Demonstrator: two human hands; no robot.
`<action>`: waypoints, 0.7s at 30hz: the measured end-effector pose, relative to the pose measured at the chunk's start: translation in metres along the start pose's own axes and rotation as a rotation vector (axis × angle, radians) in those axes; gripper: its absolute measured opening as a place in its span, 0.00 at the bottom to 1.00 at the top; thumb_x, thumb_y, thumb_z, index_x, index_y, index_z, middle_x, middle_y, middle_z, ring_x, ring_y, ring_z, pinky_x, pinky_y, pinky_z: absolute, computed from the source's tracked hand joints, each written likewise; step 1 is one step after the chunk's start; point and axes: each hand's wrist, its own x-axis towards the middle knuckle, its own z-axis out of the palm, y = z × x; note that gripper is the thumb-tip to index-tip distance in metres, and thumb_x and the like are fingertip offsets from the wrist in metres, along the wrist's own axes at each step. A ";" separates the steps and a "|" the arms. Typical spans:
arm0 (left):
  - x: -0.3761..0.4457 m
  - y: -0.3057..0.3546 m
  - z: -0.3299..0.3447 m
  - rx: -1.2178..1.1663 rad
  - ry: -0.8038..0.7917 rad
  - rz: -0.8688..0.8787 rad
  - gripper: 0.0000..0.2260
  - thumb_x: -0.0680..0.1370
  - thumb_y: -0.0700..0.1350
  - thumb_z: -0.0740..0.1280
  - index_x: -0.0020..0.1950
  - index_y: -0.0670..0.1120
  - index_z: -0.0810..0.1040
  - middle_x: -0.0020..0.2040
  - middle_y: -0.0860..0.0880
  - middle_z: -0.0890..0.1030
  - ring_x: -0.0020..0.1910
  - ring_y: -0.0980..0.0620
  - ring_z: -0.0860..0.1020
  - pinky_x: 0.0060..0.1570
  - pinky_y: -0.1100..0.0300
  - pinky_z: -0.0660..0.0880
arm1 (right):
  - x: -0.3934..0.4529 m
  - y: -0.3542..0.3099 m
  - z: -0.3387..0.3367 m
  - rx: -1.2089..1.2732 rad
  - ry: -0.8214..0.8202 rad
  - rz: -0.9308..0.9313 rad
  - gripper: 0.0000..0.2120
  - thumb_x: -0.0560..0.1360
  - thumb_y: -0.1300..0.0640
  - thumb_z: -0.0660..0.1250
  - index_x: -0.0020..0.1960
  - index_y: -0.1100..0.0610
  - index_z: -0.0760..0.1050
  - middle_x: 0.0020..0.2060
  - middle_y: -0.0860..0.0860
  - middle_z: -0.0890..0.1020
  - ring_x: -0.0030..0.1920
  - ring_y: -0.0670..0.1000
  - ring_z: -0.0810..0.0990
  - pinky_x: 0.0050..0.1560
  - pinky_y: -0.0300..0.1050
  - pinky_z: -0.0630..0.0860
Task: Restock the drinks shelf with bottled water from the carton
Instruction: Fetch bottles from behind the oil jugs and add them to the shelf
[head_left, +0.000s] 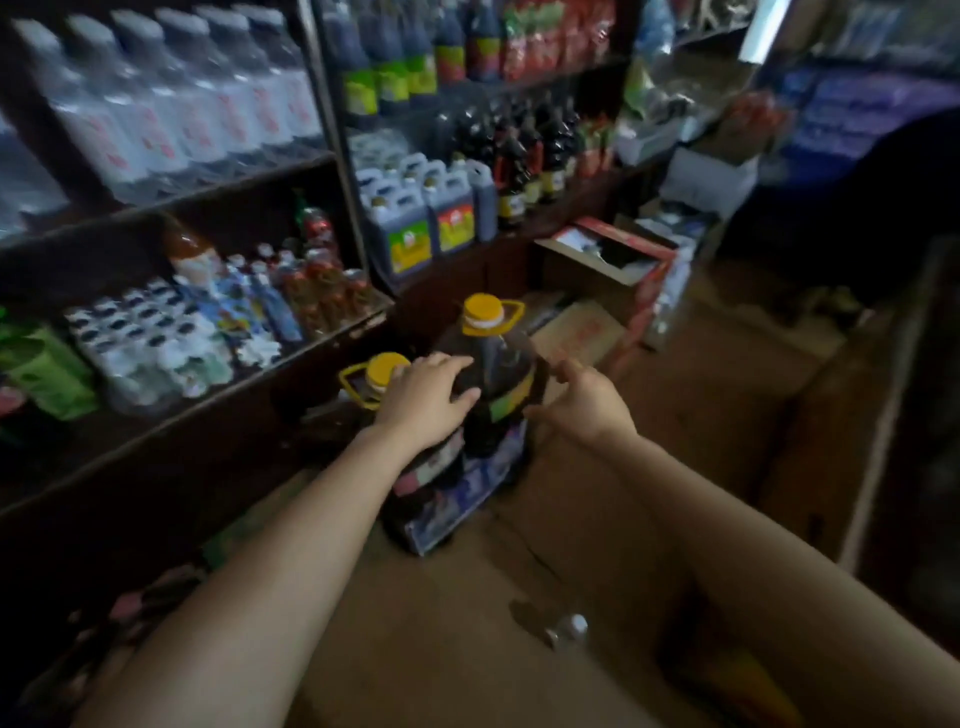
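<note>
While both arms reach forward, left hand rests spread-fingered on a dark yellow-capped jug | right hand hangs loosely curled, gripping nothing, at its 3 o'clock | water bottles fill the shelf at 10 o'clock | carton at 6 o'clock

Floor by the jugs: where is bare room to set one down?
Bare floor lies right of the tall jug, before the red box. More lies near the small bottle. The shelves are packed.
</note>
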 end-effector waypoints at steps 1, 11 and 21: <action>0.001 0.014 0.027 -0.002 -0.039 0.029 0.22 0.79 0.57 0.60 0.72 0.53 0.67 0.68 0.50 0.72 0.65 0.46 0.71 0.62 0.50 0.66 | -0.009 0.026 0.010 0.009 -0.008 0.032 0.27 0.66 0.45 0.75 0.58 0.56 0.74 0.55 0.56 0.78 0.57 0.58 0.76 0.56 0.52 0.75; -0.009 0.073 0.302 -0.036 -0.328 0.225 0.24 0.78 0.58 0.61 0.73 0.53 0.65 0.70 0.51 0.69 0.69 0.48 0.68 0.67 0.49 0.63 | -0.065 0.242 0.161 0.018 -0.078 0.277 0.31 0.68 0.47 0.74 0.67 0.54 0.68 0.62 0.53 0.75 0.61 0.54 0.74 0.61 0.53 0.74; -0.028 0.038 0.589 -0.059 -0.553 0.282 0.33 0.73 0.61 0.68 0.74 0.53 0.62 0.72 0.50 0.66 0.71 0.47 0.66 0.67 0.46 0.61 | -0.098 0.419 0.378 0.040 -0.218 0.452 0.35 0.69 0.54 0.75 0.71 0.55 0.64 0.66 0.55 0.73 0.65 0.55 0.73 0.61 0.47 0.72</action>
